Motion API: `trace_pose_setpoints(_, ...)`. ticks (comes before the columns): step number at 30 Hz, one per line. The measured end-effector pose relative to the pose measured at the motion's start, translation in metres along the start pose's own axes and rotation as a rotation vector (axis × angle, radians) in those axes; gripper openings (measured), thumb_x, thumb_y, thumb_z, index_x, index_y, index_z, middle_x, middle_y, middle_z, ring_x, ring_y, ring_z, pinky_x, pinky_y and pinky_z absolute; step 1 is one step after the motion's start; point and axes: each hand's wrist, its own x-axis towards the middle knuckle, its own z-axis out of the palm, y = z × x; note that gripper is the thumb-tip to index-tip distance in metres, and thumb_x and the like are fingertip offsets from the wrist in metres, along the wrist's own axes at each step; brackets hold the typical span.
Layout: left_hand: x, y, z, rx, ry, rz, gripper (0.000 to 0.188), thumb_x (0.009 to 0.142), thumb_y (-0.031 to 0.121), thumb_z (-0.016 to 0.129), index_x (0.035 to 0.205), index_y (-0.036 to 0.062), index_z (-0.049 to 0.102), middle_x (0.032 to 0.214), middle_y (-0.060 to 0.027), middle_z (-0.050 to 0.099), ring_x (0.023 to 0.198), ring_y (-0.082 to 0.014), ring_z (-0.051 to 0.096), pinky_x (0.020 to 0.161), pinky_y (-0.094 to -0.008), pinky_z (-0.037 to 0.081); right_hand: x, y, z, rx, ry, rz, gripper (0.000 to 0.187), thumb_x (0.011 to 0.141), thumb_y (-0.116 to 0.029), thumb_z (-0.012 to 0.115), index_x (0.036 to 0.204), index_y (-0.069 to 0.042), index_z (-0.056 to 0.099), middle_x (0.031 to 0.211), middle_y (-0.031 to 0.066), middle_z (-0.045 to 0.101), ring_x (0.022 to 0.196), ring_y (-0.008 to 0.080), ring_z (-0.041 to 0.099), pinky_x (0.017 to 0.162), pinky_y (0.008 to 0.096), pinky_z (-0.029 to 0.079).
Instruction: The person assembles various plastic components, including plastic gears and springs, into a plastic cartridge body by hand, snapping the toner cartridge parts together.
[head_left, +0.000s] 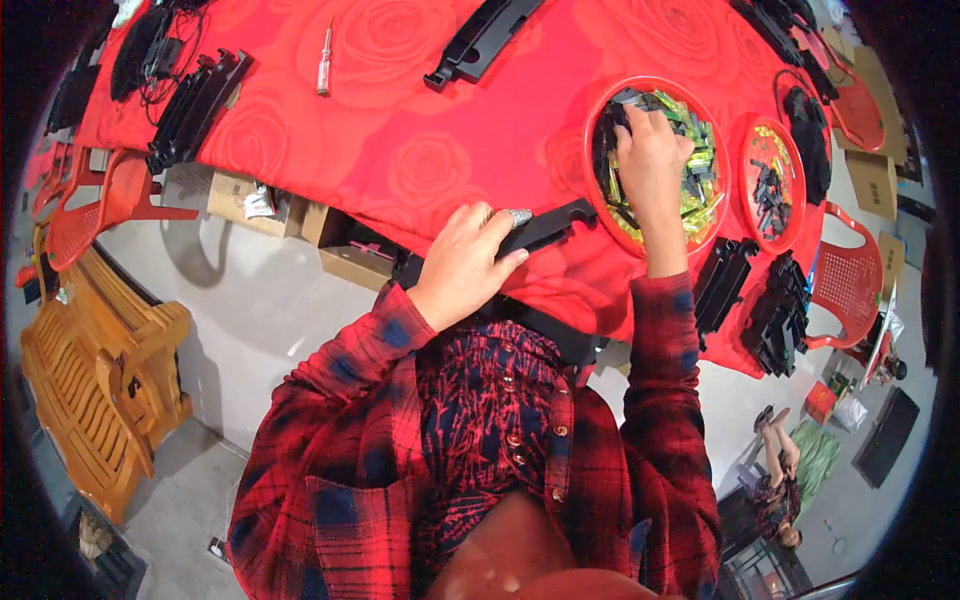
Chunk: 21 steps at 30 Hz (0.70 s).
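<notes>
My left hand (468,262) is closed around one end of a long black plastic part (550,228) at the table's near edge. A silvery cover shows on one of its fingertips. My right hand (655,160) reaches down into a round red basin (722,150), its fingers bent among small pieces. Black pieces (606,135) lie mostly on the basin's left side, with yellow-green pieces (698,185) on the right. Whatever those fingertips grip is hidden. Right of the basin stands a smaller red bowl (748,190) with similar small black and yellow pieces.
A screwdriver (325,62) and another long black part (480,45) lie on the red rose-patterned cloth (420,130). Black parts are stacked at left (200,105) and right (775,315). Red plastic chairs (848,285) and a wooden bench (100,370) stand around. Another person (778,490) is at lower right.
</notes>
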Motion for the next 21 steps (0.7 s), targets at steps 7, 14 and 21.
trace_pose_setpoints(7, -0.001, -0.007, 0.000, 0.071, -0.025, 0.032, 0.042, 0.085, 0.025, 0.072, 0.122, 0.0077, 0.062, 0.097, -0.0136, 0.056, 0.097, -0.0345, 0.056, 0.084, -0.0433, 0.047, -0.007, 0.003, 0.008, 0.035, 0.037, 0.072, 0.029, 0.086, -0.013, 0.066, 0.114, -0.007, 0.067, 0.094, 0.0130, 0.065, 0.090, 0.0324, 0.063, 0.082, 0.0472, 0.041)
trace_pose_setpoints(14, -0.003, -0.004, -0.003, 0.030, -0.030, -0.018, 0.042, 0.084, 0.024, 0.073, 0.121, 0.0074, 0.062, 0.098, -0.0134, 0.056, 0.097, -0.0343, 0.056, 0.085, -0.0433, 0.047, -0.015, 0.000, 0.001, 0.106, 0.148, 0.067, 0.016, 0.085, -0.014, 0.068, 0.100, -0.010, 0.072, 0.089, 0.0081, 0.065, 0.087, 0.0282, 0.063, 0.079, 0.0433, 0.038)
trace_pose_setpoints(21, -0.002, -0.006, -0.003, 0.042, 0.010, 0.014, 0.041, 0.084, 0.023, 0.073, 0.120, 0.0068, 0.062, 0.097, -0.0130, 0.057, 0.097, -0.0337, 0.056, 0.086, -0.0436, 0.047, -0.026, -0.003, -0.011, 1.170, 0.130, 0.619, 0.015, 0.093, -0.011, 0.070, 0.100, 0.001, 0.072, 0.084, -0.0036, 0.065, 0.069, 0.0062, 0.053, 0.063, 0.0226, 0.044)
